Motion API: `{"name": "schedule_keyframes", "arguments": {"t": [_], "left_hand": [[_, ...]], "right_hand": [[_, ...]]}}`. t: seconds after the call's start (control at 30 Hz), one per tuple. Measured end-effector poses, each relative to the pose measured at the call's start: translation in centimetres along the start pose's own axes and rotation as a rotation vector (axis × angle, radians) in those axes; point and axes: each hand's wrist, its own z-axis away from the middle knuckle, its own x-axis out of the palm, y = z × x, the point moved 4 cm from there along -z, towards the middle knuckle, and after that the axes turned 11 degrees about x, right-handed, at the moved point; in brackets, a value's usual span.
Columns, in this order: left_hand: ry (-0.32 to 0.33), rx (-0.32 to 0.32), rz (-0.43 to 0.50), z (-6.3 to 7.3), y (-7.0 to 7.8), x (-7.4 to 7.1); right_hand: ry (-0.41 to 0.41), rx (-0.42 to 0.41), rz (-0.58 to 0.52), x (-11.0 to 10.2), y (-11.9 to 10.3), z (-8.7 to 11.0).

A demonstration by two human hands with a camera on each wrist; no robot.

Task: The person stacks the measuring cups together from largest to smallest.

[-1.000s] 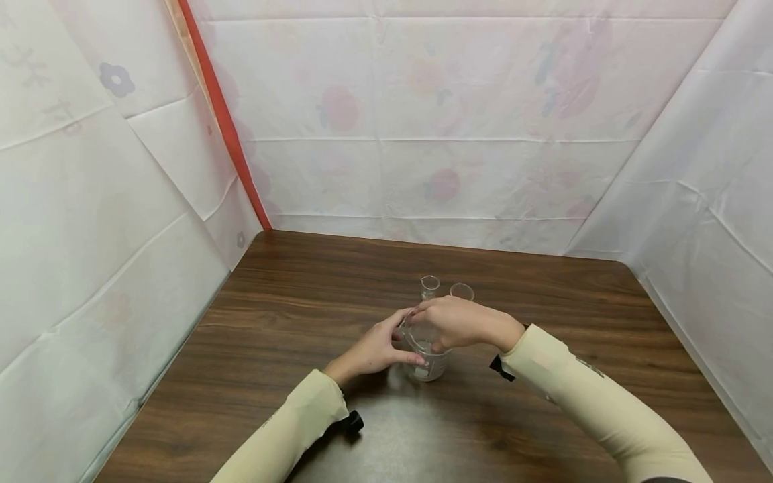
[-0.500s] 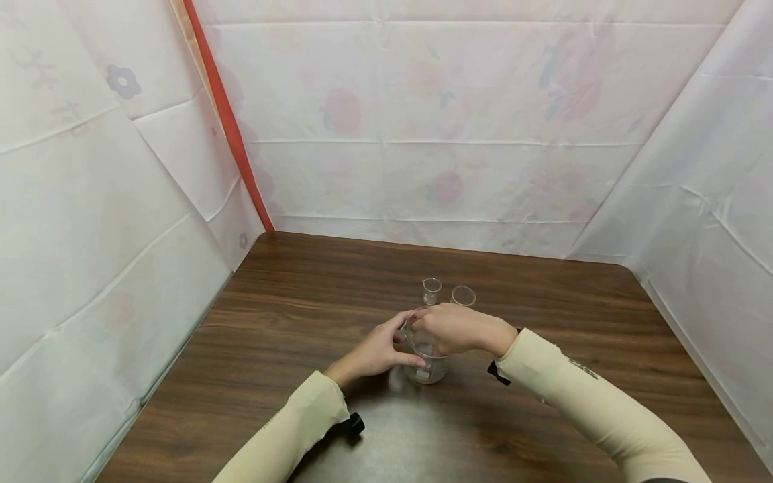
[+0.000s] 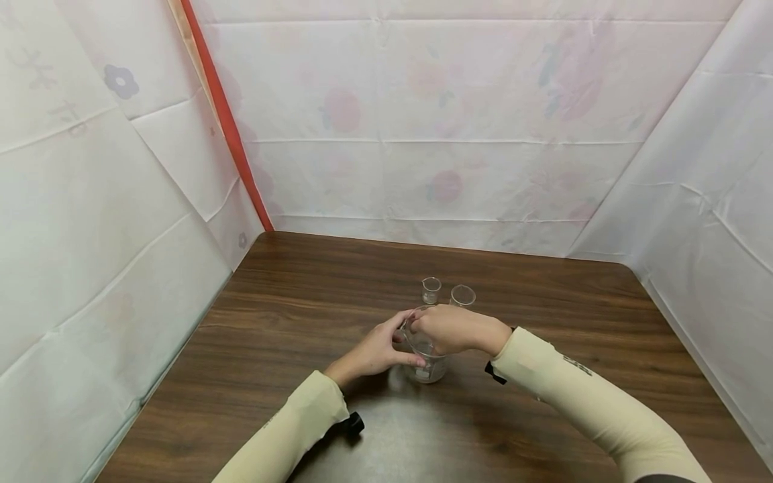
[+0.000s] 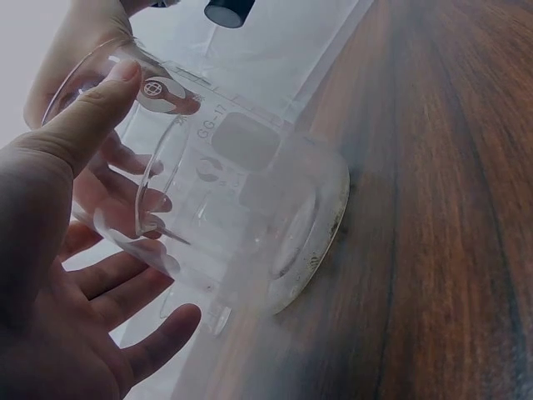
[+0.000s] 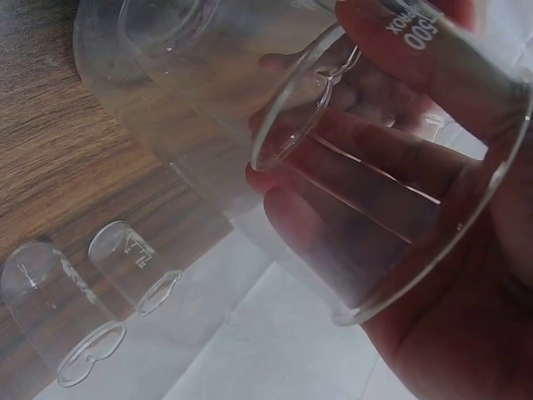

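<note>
A large clear glass beaker (image 3: 431, 371) stands on the table, marked GG-17 in the left wrist view. My left hand (image 3: 374, 349) holds its side, thumb near the rim and fingers on the far side. My right hand (image 3: 455, 329) reaches down through its mouth. Inside is a smaller glass beaker (image 4: 208, 218), whose rim my right fingers and thumb pinch in the right wrist view. Whether that inner beaker touches the bottom is hard to tell through the glass.
Behind the hands stand two smaller beakers: the smallest (image 3: 431, 293) on the left, a wider one (image 3: 463, 295) partly behind my right hand. The brown wooden table (image 3: 290, 295) is bordered by white patterned sheets (image 3: 483, 134) at the back and sides.
My right hand has sunk slightly toward me into the large beaker, uncovering more of the two beakers behind. During the last half second it has barely moved. The left hand keeps its place.
</note>
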Motion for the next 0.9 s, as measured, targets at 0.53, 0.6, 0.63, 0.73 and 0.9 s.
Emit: {"name": "schedule_keyframes", "arguments": {"t": [0.53, 0.6, 0.63, 0.73, 0.9], "left_hand": [[-0.011, -0.009, 0.004, 0.06, 0.17, -0.04], [-0.015, -0.012, 0.003, 0.1, 0.16, -0.05], [-0.016, -0.014, 0.002, 0.12, 0.16, -0.06], [-0.02, -0.015, 0.002, 0.14, 0.15, -0.07], [-0.02, -0.015, 0.013, 0.1, 0.17, -0.09]], "right_hand": [[-0.032, 0.05, -0.002, -0.06, -0.15, 0.28], [-0.022, 0.043, -0.004, -0.11, -0.14, 0.35], [-0.016, 0.036, -0.003, -0.15, -0.15, 0.39], [0.004, 0.017, -0.012, -0.27, -0.11, 0.46], [0.022, 0.005, -0.075, -0.7, -0.04, 0.75]]}}
